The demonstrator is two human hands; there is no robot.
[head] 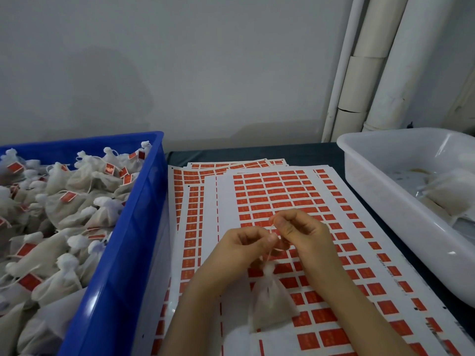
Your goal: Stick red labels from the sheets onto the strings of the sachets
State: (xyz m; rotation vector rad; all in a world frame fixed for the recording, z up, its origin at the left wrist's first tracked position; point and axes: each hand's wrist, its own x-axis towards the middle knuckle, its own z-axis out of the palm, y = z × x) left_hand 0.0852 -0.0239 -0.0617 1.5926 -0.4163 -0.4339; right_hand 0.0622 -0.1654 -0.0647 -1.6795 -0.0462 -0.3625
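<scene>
On my feed both hands are raised together over the middle of the bench, just above the label sheets that lie fanned across it in overlapping layers. The left hand has its fingers curled and pinches the string between thumb and forefinger. The right hand sits just beside it, fingertips almost touching the left, and pinches a small red label at the upper end of that same string. I can't tell whether the label is folded closed around the string. The sachet, a pale gauzy pouch gathered at the neck, hangs below the two hands on the string, its lower part over the near rows of the top sheet. I cannot tell whether it touches the sheet. That sheet has bare white strips and gaps among its red rectangles. To the left, touching the edge of the sheets, I see a blue crate heaped with labelled sachets, red tags showing on many of their strings. To the right stands a white tub holding a few plain sachets in its far corner. White pipes run up the grey wall behind it.
</scene>
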